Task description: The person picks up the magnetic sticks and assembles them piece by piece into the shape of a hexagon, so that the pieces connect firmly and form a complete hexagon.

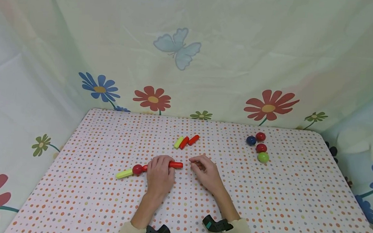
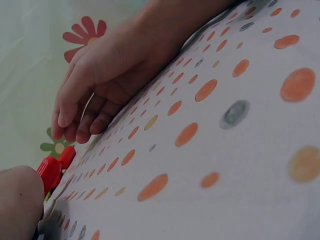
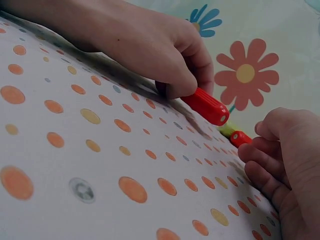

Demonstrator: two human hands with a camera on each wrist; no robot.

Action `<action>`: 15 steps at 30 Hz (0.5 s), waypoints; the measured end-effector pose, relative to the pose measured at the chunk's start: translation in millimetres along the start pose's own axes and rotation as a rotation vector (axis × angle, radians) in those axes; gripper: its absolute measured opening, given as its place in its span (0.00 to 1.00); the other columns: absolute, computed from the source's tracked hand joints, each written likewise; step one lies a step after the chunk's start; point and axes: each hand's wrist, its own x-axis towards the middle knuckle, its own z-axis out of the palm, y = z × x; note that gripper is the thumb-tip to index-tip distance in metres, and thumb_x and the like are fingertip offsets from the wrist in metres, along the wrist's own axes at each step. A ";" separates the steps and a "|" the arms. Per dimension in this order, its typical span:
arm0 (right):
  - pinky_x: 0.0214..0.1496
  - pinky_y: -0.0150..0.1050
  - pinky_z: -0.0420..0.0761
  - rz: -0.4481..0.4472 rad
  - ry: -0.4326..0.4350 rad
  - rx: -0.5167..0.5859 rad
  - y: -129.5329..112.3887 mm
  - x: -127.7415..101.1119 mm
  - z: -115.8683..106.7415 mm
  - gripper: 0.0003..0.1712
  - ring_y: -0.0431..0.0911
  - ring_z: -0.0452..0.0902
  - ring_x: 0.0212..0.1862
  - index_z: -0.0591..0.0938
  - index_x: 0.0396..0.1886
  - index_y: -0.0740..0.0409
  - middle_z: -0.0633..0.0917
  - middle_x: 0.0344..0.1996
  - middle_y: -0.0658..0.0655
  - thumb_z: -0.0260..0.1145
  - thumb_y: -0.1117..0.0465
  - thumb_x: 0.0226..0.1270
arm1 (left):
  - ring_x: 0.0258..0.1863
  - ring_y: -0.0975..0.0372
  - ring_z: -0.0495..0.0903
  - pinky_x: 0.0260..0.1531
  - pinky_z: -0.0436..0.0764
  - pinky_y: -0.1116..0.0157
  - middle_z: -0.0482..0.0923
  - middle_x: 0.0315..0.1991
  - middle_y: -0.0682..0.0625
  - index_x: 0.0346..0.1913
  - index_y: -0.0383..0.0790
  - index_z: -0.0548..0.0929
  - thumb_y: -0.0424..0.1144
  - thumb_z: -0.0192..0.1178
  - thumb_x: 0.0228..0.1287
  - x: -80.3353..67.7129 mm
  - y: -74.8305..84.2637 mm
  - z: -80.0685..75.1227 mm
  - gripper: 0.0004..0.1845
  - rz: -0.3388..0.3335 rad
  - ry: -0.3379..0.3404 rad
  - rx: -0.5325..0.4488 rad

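A row of joined toy pieces lies on the table: a yellow-green stick (image 1: 124,174), a red ball (image 1: 137,169) and a red stick (image 1: 145,168). Over its middle my left hand (image 1: 160,174) grips the row, and another red stick (image 3: 209,107) pokes out past the thumb side. Something dark shows under that hand in the right wrist view, mostly hidden. Just right of the red end, my right hand (image 1: 206,174) hovers low with loosely bent fingers and nothing in them. In the left wrist view the same right hand (image 2: 107,75) appears above the dotted cloth.
Beyond the hands lie a loose yellow-green stick (image 1: 178,142) and two red sticks (image 1: 184,143). At the back right sit a blue ball (image 1: 251,140), two red balls (image 1: 261,137) and a green ball (image 1: 263,157). A dotted cloth (image 1: 86,203) covers the table; a flowered curtain hangs behind.
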 end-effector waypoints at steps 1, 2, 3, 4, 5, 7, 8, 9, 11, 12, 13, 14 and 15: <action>0.40 0.29 0.81 0.001 0.000 -0.003 -0.5 0.0 0.0 0.08 0.37 0.79 0.38 0.84 0.44 0.60 0.84 0.41 0.55 0.64 0.66 0.67 | 0.54 0.55 0.74 0.61 0.71 0.54 0.82 0.47 0.51 0.45 0.46 0.81 0.35 0.58 0.62 0.2 -0.2 0.0 0.09 0.002 0.003 0.001; 0.40 0.29 0.81 0.001 0.000 -0.004 -1.0 0.1 0.0 0.08 0.37 0.79 0.38 0.84 0.44 0.60 0.85 0.41 0.55 0.64 0.66 0.67 | 0.53 0.55 0.74 0.61 0.71 0.54 0.81 0.47 0.51 0.45 0.46 0.81 0.35 0.58 0.62 0.3 -0.3 0.0 0.10 0.004 0.005 0.003; 0.40 0.29 0.81 0.001 0.000 -0.006 -1.4 0.2 0.0 0.08 0.37 0.79 0.38 0.84 0.44 0.59 0.85 0.41 0.55 0.64 0.66 0.67 | 0.53 0.55 0.74 0.61 0.71 0.54 0.81 0.47 0.52 0.45 0.46 0.81 0.35 0.58 0.61 0.3 -0.4 -0.1 0.10 0.007 0.008 0.004; 0.39 0.29 0.81 0.001 -0.002 -0.007 -1.7 0.2 0.0 0.08 0.37 0.79 0.38 0.84 0.44 0.59 0.85 0.41 0.54 0.63 0.66 0.67 | 0.53 0.55 0.74 0.60 0.70 0.53 0.81 0.47 0.52 0.45 0.46 0.82 0.35 0.59 0.60 0.4 -0.5 -0.1 0.10 0.011 0.011 0.006; 0.39 0.29 0.81 0.000 -0.003 -0.006 -2.0 0.3 0.0 0.08 0.37 0.79 0.38 0.84 0.44 0.59 0.85 0.41 0.54 0.63 0.66 0.67 | 0.53 0.55 0.74 0.60 0.70 0.53 0.81 0.47 0.52 0.45 0.47 0.82 0.36 0.60 0.59 0.3 -0.7 0.0 0.11 0.016 0.013 0.010; 0.39 0.29 0.81 0.007 -0.007 -0.004 -2.0 0.5 -0.1 0.08 0.37 0.80 0.38 0.84 0.44 0.59 0.85 0.41 0.54 0.63 0.66 0.67 | 0.53 0.55 0.74 0.59 0.70 0.53 0.80 0.48 0.52 0.46 0.48 0.84 0.39 0.61 0.59 0.1 -0.9 0.5 0.12 0.031 0.014 0.024; 0.40 0.29 0.82 0.010 -0.009 -0.003 -1.7 0.6 -0.2 0.08 0.37 0.80 0.38 0.84 0.44 0.59 0.85 0.40 0.54 0.63 0.66 0.67 | 0.54 0.55 0.74 0.58 0.70 0.53 0.80 0.48 0.52 0.47 0.49 0.84 0.41 0.62 0.59 0.1 -1.0 0.9 0.13 0.036 0.010 0.034; 0.40 0.29 0.82 0.015 -0.011 -0.001 -1.4 0.7 -0.2 0.08 0.37 0.80 0.38 0.84 0.44 0.59 0.85 0.40 0.54 0.63 0.66 0.67 | 0.54 0.56 0.74 0.58 0.70 0.53 0.79 0.49 0.52 0.48 0.50 0.84 0.44 0.63 0.60 0.1 -1.0 1.3 0.14 0.041 0.006 0.044; 0.41 0.29 0.81 0.023 -0.016 -0.001 -1.0 0.7 -0.3 0.08 0.37 0.80 0.38 0.84 0.44 0.59 0.85 0.40 0.54 0.63 0.66 0.67 | 0.54 0.55 0.73 0.58 0.70 0.53 0.79 0.50 0.52 0.50 0.52 0.84 0.51 0.64 0.60 0.1 -1.2 1.9 0.16 0.051 -0.003 0.059; 0.41 0.29 0.81 0.026 -0.017 -0.002 -0.8 0.6 -0.3 0.08 0.37 0.79 0.39 0.84 0.44 0.59 0.85 0.40 0.53 0.63 0.66 0.67 | 0.55 0.55 0.73 0.58 0.70 0.52 0.79 0.50 0.52 0.51 0.53 0.84 0.54 0.64 0.60 0.0 -1.2 2.1 0.18 0.053 -0.009 0.065; 0.41 0.28 0.81 0.027 -0.018 0.000 -0.7 0.4 -0.4 0.08 0.37 0.79 0.39 0.84 0.44 0.59 0.85 0.40 0.53 0.63 0.65 0.67 | 0.55 0.55 0.73 0.58 0.70 0.52 0.78 0.51 0.52 0.51 0.53 0.84 0.57 0.64 0.59 0.0 -1.1 2.2 0.20 0.054 -0.015 0.071; 0.41 0.28 0.81 0.028 -0.019 0.001 -0.6 0.2 -0.5 0.08 0.37 0.79 0.39 0.84 0.44 0.59 0.85 0.41 0.53 0.63 0.65 0.67 | 0.55 0.55 0.73 0.57 0.70 0.52 0.78 0.51 0.52 0.52 0.53 0.84 0.59 0.64 0.59 0.0 -0.9 2.1 0.22 0.055 -0.019 0.074; 0.41 0.28 0.81 0.027 -0.020 0.002 -0.7 0.0 -0.5 0.08 0.37 0.79 0.39 0.84 0.44 0.59 0.85 0.41 0.53 0.63 0.65 0.67 | 0.55 0.55 0.73 0.57 0.70 0.52 0.78 0.51 0.51 0.52 0.53 0.84 0.60 0.64 0.58 -0.1 -0.7 1.9 0.23 0.055 -0.021 0.072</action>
